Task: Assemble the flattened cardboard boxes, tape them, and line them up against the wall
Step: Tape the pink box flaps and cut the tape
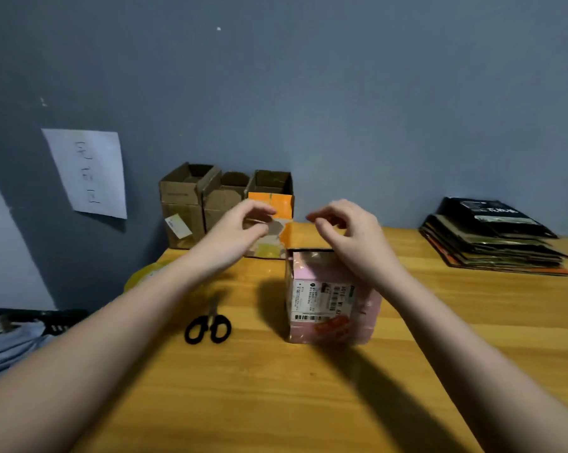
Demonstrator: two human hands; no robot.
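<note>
Wooden table (243,403) against blue-grey wall (341,93)

Single head-worn wide-angle view, looking forward and down across the table (210,403) toward the wall (341,93). Both forearms enter from the bottom corners; near. Wide-angle bending at the frame edges.

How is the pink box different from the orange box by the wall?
The pink box stands alone mid-table, below the right hand; the orange box sits against the wall beside brown boxes. The pink box shows a white shipping label; the orange box's front looks torn and patchy. The orange box's top is open. Both stand upright on the wooden table.
</note>
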